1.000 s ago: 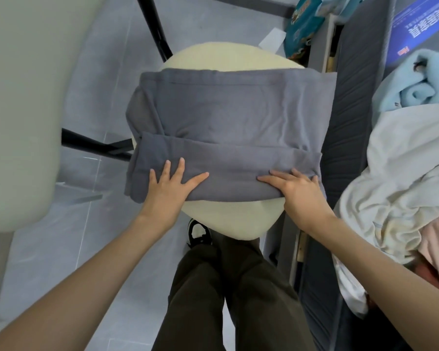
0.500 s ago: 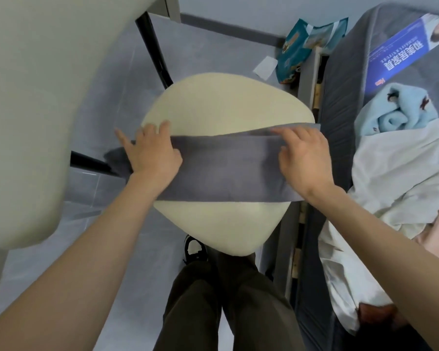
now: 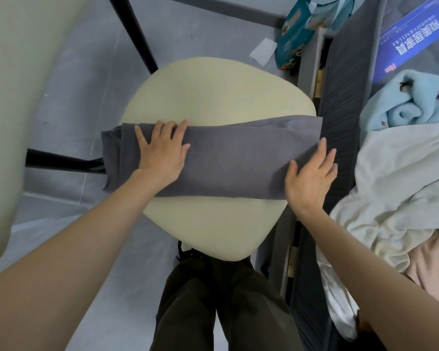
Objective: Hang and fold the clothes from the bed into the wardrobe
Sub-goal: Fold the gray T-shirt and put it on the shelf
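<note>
On rounded cream seat [image 3: 213, 97], flat hands (both) press soft grey cloth [image 3: 233, 158].

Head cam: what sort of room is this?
Probably a bedroom. A dark mattress runs down the right with a heap of unfolded clothes on it. A cream chair seat beside it serves as a folding surface, where the left hand and right hand rest on a folded grey garment.
</note>
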A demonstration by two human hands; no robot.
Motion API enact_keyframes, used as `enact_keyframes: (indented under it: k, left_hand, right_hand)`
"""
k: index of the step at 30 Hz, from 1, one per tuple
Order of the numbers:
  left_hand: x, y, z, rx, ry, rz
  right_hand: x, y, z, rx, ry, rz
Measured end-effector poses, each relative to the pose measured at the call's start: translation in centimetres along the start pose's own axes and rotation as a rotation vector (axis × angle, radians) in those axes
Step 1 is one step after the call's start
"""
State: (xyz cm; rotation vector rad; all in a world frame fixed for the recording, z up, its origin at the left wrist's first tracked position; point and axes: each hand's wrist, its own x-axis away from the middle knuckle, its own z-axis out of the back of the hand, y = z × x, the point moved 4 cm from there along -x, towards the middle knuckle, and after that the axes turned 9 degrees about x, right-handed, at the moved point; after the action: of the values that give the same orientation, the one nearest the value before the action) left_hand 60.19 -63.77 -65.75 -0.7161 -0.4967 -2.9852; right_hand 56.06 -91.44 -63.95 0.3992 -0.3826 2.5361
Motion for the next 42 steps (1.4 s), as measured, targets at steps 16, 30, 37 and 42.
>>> enact_keyframes:
  k: [16, 30, 37, 42]
  left_hand:
    - [1.5, -2.1, 3.7, -0.046, 0.290, -0.026]
    - [1.1, -3.6, 1.0, 0.134, 0.265, 0.233]
    - [-1.6, 3.0, -1.2, 0.209, 0.037, 0.028]
    - [-4.0, 5.2, -1.8, 0.299, 0.049, 0.058]
  right_hand:
    - [-3.4, -2.9, 4.3, -0.516, 0.142, 0.289]
    - [-4.9, -2.1, 0.3, -0.148, 0.086, -0.012]
    - [1.7, 0.1, -1.0, -0.475, 0.170, -0.378]
    - [4.4, -1.0, -4.2, -0.942, -0.271, -0.636]
